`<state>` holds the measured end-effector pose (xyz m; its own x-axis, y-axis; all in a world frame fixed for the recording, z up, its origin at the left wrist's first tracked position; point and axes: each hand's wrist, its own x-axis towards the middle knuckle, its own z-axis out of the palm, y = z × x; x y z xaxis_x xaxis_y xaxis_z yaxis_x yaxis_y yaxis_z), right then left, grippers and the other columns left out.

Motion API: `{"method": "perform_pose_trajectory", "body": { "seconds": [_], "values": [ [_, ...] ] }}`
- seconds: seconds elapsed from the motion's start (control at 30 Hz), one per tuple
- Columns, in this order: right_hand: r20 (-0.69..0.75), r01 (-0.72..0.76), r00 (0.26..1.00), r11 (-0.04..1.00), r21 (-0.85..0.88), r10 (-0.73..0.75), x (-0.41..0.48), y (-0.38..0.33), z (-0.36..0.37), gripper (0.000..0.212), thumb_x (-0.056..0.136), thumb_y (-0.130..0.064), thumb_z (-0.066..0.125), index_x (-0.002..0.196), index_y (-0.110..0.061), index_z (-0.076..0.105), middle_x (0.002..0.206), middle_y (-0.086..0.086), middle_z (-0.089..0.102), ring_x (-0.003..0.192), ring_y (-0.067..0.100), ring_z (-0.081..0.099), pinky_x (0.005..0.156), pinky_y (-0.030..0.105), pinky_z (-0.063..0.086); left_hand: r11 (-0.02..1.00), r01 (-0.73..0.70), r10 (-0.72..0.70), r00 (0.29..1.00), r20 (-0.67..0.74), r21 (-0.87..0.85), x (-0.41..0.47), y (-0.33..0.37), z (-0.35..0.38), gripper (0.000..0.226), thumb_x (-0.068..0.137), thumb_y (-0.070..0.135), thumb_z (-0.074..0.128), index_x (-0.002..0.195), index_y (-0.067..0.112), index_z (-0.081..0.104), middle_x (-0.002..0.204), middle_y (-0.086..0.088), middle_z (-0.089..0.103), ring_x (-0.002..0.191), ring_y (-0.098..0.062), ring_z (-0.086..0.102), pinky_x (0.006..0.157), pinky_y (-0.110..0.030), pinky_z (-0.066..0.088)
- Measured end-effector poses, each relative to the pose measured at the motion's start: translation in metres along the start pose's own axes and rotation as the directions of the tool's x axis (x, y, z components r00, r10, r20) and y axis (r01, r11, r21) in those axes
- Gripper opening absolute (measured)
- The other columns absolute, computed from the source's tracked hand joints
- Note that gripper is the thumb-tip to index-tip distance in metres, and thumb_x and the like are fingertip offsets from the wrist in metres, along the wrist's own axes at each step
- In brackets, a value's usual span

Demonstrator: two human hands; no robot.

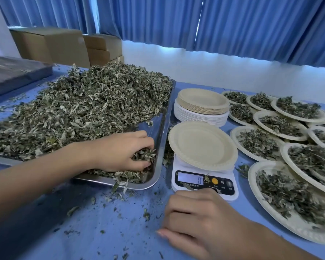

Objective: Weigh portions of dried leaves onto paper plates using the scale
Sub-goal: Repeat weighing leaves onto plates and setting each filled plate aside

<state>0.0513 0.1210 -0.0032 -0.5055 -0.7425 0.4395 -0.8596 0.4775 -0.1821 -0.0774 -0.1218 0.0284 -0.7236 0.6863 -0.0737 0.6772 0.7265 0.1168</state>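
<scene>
Head view: left hand (118, 149) grips a clump of dried green leaves (144, 155) in the rectangular steel tray (158, 126). Right hand (201, 220), loosely curled and empty, rests by the white digital scale (221, 182) bearing a bare cream paper plate (201, 145).

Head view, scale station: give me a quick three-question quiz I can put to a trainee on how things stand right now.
1. True or false: the paper plate on the scale holds leaves.
2. What do the fingers of the left hand grip?
A. a paper plate
B. dried leaves in the steel tray
C. the scale
3. Fill in: the scale's display reads ___.

Key: 1 false, the plate is bare; 2 B; 3 0.
</scene>
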Motion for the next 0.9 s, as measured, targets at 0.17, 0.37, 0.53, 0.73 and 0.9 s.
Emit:
{"method": "perform_pose_trajectory", "body": {
  "seconds": [0.17, 0.37, 0.53, 0.73, 0.9],
  "values": [
    [0.016, -0.024, 1.000, 1.000, 0.012, 0.024, 0.002, -0.002, -0.003, 0.031, 0.103, -0.033, 0.061, 0.078, -0.017, 0.069, 0.081, -0.002, 0.057, 0.070, 0.014, 0.046, 0.058, 0.031, 0.038, 0.999, 0.019, -0.012, 0.989, -0.146, 0.046, 0.015, -0.005, 0.010, 0.020, 0.097, 0.048, 0.050, 0.098, 0.028, 0.050, 0.084, 0.008, 0.059, 0.067, -0.001, 0.051, 0.066, -0.035, 0.052],
    [0.027, -0.029, 0.999, 0.999, 0.029, 0.028, 0.001, -0.001, -0.003, 0.031, 0.104, -0.032, 0.061, 0.079, -0.016, 0.070, 0.082, -0.001, 0.058, 0.071, 0.016, 0.048, 0.060, 0.033, 0.040, 0.979, 0.054, -0.130, 0.907, -0.401, -0.196, 0.036, -0.010, -0.006, 0.021, 0.100, 0.038, 0.051, 0.084, 0.026, 0.046, 0.054, 0.002, 0.056, 0.036, -0.006, 0.039, 0.035, -0.021, 0.031],
    [0.005, -0.032, 0.999, 0.999, 0.022, 0.032, 0.001, -0.001, -0.002, 0.032, 0.104, -0.034, 0.060, 0.078, -0.018, 0.069, 0.083, -0.004, 0.058, 0.072, 0.014, 0.049, 0.059, 0.032, 0.040, 0.977, 0.044, -0.134, 0.889, -0.438, -0.210, 0.038, -0.012, -0.013, 0.019, 0.100, 0.043, 0.050, 0.090, 0.027, 0.050, 0.047, 0.001, 0.050, 0.033, -0.009, 0.034, 0.038, -0.022, 0.025],
    [0.004, -0.031, 1.000, 0.999, 0.027, 0.031, 0.000, -0.001, -0.004, 0.033, 0.104, -0.033, 0.060, 0.077, -0.017, 0.068, 0.083, -0.003, 0.058, 0.072, 0.015, 0.048, 0.060, 0.032, 0.039, 0.974, 0.226, -0.199, 0.826, -0.527, -0.013, 0.045, -0.013, -0.025, 0.027, 0.101, 0.046, 0.046, 0.095, 0.022, 0.056, 0.044, 0.004, 0.053, 0.029, -0.005, 0.042, 0.034, -0.017, 0.027],
    [0.008, -0.042, 0.999, 0.998, 0.050, 0.041, -0.001, 0.000, -0.004, 0.033, 0.105, -0.034, 0.059, 0.079, -0.016, 0.070, 0.083, -0.003, 0.058, 0.073, 0.015, 0.048, 0.062, 0.032, 0.041, 0.957, 0.162, -0.277, 0.748, -0.604, -0.239, 0.059, 0.002, -0.042, 0.030, 0.101, 0.040, 0.052, 0.078, 0.021, 0.054, 0.052, 0.005, 0.054, 0.036, -0.004, 0.045, 0.038, -0.018, 0.028]
  ]
}}
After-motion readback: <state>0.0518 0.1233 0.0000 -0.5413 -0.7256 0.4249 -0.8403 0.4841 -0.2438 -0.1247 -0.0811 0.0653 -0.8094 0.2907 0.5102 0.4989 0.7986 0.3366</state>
